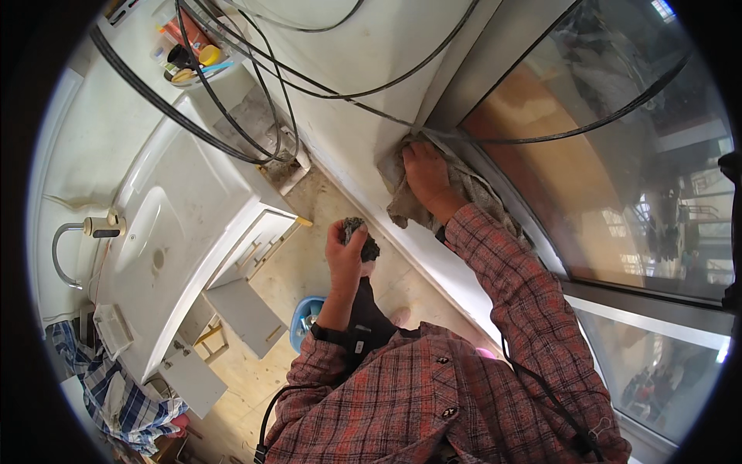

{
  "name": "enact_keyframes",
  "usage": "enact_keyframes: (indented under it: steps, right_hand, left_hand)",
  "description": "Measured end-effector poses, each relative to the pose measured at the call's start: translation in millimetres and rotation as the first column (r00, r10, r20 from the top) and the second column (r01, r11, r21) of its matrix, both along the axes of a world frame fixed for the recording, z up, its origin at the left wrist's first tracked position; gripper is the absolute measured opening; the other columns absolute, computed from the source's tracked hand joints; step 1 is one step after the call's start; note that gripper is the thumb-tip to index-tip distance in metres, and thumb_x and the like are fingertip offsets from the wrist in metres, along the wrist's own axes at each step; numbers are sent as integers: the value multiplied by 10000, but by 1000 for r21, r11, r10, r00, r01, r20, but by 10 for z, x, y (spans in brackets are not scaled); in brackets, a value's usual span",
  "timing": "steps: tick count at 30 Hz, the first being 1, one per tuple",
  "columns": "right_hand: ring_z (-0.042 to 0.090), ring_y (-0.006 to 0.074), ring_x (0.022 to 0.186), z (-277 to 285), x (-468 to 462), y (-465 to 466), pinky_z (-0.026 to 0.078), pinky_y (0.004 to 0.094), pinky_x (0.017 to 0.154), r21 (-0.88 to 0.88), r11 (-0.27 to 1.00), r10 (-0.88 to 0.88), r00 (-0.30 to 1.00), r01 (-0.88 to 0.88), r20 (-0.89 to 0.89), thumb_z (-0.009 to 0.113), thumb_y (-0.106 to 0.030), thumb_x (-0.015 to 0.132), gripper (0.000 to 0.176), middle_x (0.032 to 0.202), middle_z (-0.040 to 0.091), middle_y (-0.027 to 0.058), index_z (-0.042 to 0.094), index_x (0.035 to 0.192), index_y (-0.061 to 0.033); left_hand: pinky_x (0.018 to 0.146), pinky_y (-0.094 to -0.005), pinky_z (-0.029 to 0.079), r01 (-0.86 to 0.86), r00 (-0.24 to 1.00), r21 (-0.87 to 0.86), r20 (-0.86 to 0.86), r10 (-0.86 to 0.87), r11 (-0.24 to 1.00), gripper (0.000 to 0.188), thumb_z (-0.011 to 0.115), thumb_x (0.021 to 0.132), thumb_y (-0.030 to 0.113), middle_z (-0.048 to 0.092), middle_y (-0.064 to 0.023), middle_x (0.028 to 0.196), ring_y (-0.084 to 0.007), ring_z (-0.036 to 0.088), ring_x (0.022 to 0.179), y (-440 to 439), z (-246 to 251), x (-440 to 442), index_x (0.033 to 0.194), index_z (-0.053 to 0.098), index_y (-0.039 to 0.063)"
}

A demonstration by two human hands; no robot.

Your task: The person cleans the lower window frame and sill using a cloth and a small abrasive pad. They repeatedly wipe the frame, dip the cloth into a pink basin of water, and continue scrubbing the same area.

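My left hand (346, 249) grips a dark grey, crumpled scrubber or rag (364, 240) above the tiled floor. A grey-brown cloth (472, 185) lies on the ledge beside the window frame, and my right hand (428, 171) is closed over its upper part, pressing it near the corner of the wall. Part of the cloth hangs over the white edge. My right fingertips are partly sunk in its folds.
Black cables (342, 95) loop across the upper view. A white sink (174, 226) with a tap (104, 226) and open cabinet doors (246, 316) stands left. A blue basin (304, 319) is on the floor. Right is a metal-framed window (585, 174).
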State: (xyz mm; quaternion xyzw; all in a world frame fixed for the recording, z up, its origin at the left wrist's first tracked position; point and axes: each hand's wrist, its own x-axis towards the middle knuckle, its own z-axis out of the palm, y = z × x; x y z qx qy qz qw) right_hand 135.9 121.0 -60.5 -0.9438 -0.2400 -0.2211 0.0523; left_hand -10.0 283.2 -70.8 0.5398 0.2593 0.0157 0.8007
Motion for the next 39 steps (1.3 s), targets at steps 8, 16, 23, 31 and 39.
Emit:
enact_keyframes:
  steps: [8, 16, 23, 31, 39]
  right_hand:
    - [537, 269, 903, 105, -149, -177, 502, 352, 690, -118, 992, -54, 979, 31, -196, 551, -56, 687, 133, 929, 566, 87, 601, 810, -48]
    - [539, 297, 915, 173, -911, -739, 487, 401, 728, -146, 976, -202, 931, 164, -303, 520, -46, 720, 146, 969, 570, 95, 596, 844, -35]
    - [530, 311, 916, 236, -1590, -1245, 491, 424, 719, -197, 922, -384, 845, 332, -371, 555, -64, 722, 146, 987, 567, 102, 607, 857, -55]
    - [532, 303, 948, 663, -2350, -1218, 448, 377, 794, 486, 864, -74, 988, 130, -133, 629, -265, 783, 392, 1110, 538, 130, 549, 1095, -41]
    - [554, 142, 829, 541, -3014, -1419, 472, 264, 705, 777, -102, 122, 783, 621, -610, 630, -167, 770, 500, 980, 567, 106, 444, 1182, 45]
  left_hand:
    - [556, -230, 476, 3, 995, 27, 96, -5, 1000, 252, 631, 803, 144, 535, -12, 803, -76, 531, 658, 25, 65, -45, 972, 488, 24]
    - [543, -233, 482, 24, 993, -62, 119, -17, 998, 250, 641, 796, 145, 534, -14, 778, -84, 535, 618, -87, 231, -196, 954, 489, 25]
    - [555, -235, 474, 177, 978, -84, 126, -166, 981, 238, 650, 791, 142, 553, -21, 772, -82, 535, 634, -477, 349, -389, 938, 513, 14]
    - [633, -240, 477, 440, 896, -215, 166, -411, 872, 276, 526, 891, 264, 541, -14, 819, -78, 533, 699, -1250, 484, -752, 1012, 488, 19]
    - [630, -191, 379, 743, 635, 83, 223, -739, 664, 340, 481, 913, 337, 520, 42, 795, -43, 455, 712, -1734, 545, -982, 1029, 588, 35]
